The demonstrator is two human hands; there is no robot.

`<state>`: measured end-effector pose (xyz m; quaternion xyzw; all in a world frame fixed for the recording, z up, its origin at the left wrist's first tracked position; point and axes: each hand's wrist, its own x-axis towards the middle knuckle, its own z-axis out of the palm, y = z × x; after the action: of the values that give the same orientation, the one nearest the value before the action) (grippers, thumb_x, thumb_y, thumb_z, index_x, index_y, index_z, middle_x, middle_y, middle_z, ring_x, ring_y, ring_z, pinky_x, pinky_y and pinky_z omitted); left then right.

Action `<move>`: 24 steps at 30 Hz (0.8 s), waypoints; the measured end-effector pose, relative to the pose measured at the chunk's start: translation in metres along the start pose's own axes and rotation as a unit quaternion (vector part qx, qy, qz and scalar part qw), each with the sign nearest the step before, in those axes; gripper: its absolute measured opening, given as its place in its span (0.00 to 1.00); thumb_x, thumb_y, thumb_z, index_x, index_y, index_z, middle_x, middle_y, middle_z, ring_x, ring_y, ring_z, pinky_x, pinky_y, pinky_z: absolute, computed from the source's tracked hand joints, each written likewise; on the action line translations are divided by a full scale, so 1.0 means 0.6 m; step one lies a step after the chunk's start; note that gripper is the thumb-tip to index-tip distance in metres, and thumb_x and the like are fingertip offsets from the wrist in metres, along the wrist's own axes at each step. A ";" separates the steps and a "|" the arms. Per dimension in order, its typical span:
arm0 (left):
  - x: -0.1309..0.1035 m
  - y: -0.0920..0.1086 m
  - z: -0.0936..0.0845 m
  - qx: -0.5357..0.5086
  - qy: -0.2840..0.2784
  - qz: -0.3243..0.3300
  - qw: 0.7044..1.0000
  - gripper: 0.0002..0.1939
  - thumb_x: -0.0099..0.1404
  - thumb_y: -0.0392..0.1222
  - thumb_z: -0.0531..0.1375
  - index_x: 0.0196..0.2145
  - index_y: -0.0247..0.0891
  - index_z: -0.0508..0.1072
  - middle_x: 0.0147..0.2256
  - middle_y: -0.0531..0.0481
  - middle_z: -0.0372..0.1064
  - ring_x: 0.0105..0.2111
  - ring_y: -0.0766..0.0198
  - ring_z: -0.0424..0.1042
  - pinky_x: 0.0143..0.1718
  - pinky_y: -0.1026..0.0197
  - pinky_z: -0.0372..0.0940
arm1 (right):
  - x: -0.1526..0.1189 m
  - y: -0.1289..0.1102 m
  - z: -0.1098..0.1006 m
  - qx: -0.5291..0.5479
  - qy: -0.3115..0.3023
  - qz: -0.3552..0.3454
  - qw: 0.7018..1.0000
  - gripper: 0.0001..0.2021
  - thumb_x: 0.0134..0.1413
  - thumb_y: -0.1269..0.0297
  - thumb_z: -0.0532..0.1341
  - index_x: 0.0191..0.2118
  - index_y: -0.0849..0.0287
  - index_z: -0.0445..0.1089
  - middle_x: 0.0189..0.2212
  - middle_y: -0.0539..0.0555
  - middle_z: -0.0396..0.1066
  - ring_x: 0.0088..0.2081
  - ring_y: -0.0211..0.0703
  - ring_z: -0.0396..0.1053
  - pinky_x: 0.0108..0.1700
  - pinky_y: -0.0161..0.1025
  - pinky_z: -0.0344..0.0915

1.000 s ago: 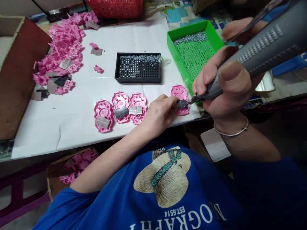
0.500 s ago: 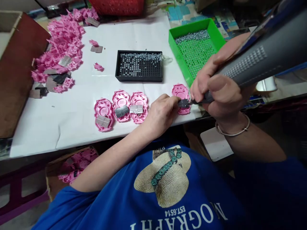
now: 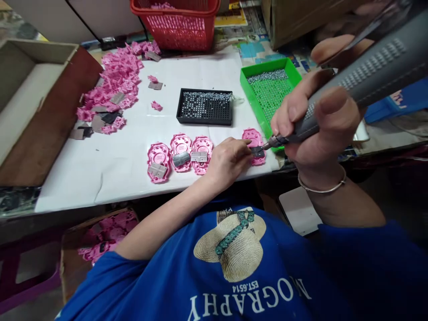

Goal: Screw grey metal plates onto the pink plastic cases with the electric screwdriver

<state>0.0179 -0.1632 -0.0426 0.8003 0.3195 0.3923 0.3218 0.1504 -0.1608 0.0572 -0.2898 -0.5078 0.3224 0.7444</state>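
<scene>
My right hand (image 3: 314,111) is wrapped round a grey electric screwdriver (image 3: 364,76), tilted down to the left. Its bit meets a dark plate (image 3: 257,152) lying across a pink plastic shell (image 3: 252,136). From the left, the closed fingers of my left hand (image 3: 230,162) grip the edge of that shell and plate; the fingertips are partly hidden. Three similar shells lie in a row beyond my left hand: one shell (image 3: 201,145) with a light plate, a middle shell (image 3: 181,141) with a grey plate, and an end shell (image 3: 158,153) with a light plate.
A black perforated tray (image 3: 204,119) and a green tray (image 3: 247,84) hold small screws. Pink parts (image 3: 117,80) are heaped at the left, beside a brown box (image 3: 63,111). A red basket (image 3: 183,33) stands at the back. Below the table edge is a carton of pink pieces (image 3: 107,232).
The view has shifted, bringing more of the red basket and brown box into sight. The screwdriver has tilted slightly, its bit staying at the dark plate. Both hands keep their holds.
</scene>
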 end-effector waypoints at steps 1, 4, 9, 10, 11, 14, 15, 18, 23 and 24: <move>0.000 0.001 -0.001 -0.018 0.012 -0.001 1.000 0.03 0.64 0.34 0.65 0.33 0.37 0.75 0.41 0.46 0.80 0.41 0.61 0.77 0.43 0.59 0.69 | -0.001 -0.002 0.006 0.003 0.007 0.000 1.000 0.11 0.41 0.60 0.71 0.27 0.51 0.67 0.16 0.42 0.56 0.11 0.32 0.48 0.11 0.37 0.49; 0.002 0.007 -0.002 -0.076 0.031 -0.008 0.997 0.03 0.64 0.34 0.67 0.34 0.36 0.76 0.38 0.46 0.80 0.38 0.62 0.78 0.43 0.59 0.70 | -0.005 -0.012 0.015 0.011 -0.001 0.027 1.000 0.16 0.42 0.61 0.71 0.20 0.55 0.61 0.17 0.44 0.57 0.13 0.31 0.51 0.12 0.35 0.51; 0.003 0.019 -0.003 -0.174 0.028 -0.056 0.983 0.03 0.61 0.34 0.69 0.34 0.36 0.78 0.36 0.46 0.80 0.37 0.62 0.79 0.43 0.59 0.72 | -0.007 -0.010 0.014 0.050 -0.007 0.025 0.998 0.13 0.44 0.64 0.70 0.19 0.56 0.65 0.16 0.44 0.58 0.13 0.29 0.54 0.12 0.31 0.53; 0.003 0.021 -0.003 -0.190 0.023 -0.072 0.979 0.03 0.61 0.34 0.69 0.33 0.36 0.79 0.37 0.46 0.80 0.37 0.62 0.79 0.43 0.59 0.72 | -0.007 -0.007 0.013 0.068 -0.003 0.005 0.998 0.14 0.43 0.65 0.70 0.18 0.57 0.65 0.16 0.44 0.58 0.12 0.28 0.53 0.11 0.30 0.51; 0.003 0.022 -0.003 -0.206 0.018 -0.085 0.975 0.02 0.61 0.35 0.69 0.33 0.36 0.79 0.37 0.47 0.80 0.37 0.62 0.79 0.43 0.60 0.72 | -0.006 -0.004 0.012 0.079 -0.003 -0.003 0.997 0.15 0.43 0.65 0.70 0.17 0.57 0.64 0.16 0.44 0.58 0.12 0.27 0.52 0.10 0.29 0.50; 0.002 0.020 -0.002 -0.234 -0.013 -0.094 0.968 0.03 0.64 0.37 0.68 0.35 0.36 0.80 0.37 0.47 0.80 0.37 0.62 0.78 0.42 0.60 0.72 | -0.005 0.001 0.010 0.069 -0.019 0.017 0.997 0.16 0.45 0.65 0.71 0.17 0.58 0.63 0.18 0.45 0.60 0.14 0.27 0.56 0.13 0.27 0.55; 0.002 0.018 -0.001 -0.229 -0.024 -0.080 0.970 0.02 0.65 0.37 0.67 0.36 0.36 0.80 0.38 0.46 0.80 0.39 0.62 0.78 0.43 0.60 0.72 | -0.005 0.001 0.009 0.070 -0.023 0.013 0.997 0.17 0.45 0.65 0.71 0.17 0.59 0.63 0.17 0.45 0.59 0.14 0.26 0.56 0.13 0.27 0.55; 0.000 0.010 0.005 -0.154 -0.014 -0.004 0.988 0.06 0.65 0.39 0.67 0.41 0.39 0.80 0.46 0.44 0.78 0.47 0.59 0.75 0.51 0.55 0.69 | -0.006 -0.001 0.008 0.076 -0.011 0.005 0.997 0.16 0.44 0.64 0.71 0.18 0.58 0.64 0.17 0.44 0.58 0.13 0.27 0.55 0.12 0.28 0.54; -0.004 0.009 0.012 -0.011 -0.002 0.005 1.000 0.25 0.63 0.38 0.68 0.57 0.36 0.71 0.48 0.42 0.75 0.48 0.55 0.69 0.51 0.52 0.65 | -0.014 -0.008 -0.001 -0.001 -0.025 0.046 0.999 0.12 0.45 0.62 0.71 0.25 0.54 0.67 0.17 0.43 0.61 0.14 0.31 0.57 0.15 0.33 0.57; -0.004 0.012 0.013 -0.001 -0.012 -0.006 1.000 0.24 0.64 0.37 0.68 0.57 0.36 0.71 0.46 0.42 0.75 0.46 0.55 0.69 0.49 0.53 0.65 | -0.016 -0.008 -0.004 -0.020 -0.036 0.048 0.998 0.13 0.46 0.60 0.72 0.25 0.54 0.67 0.18 0.43 0.62 0.15 0.32 0.57 0.15 0.35 0.56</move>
<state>0.0246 -0.1713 -0.0421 0.8024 0.3201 0.3815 0.3287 0.1509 -0.1712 0.0545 -0.3171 -0.5257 0.3579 0.7035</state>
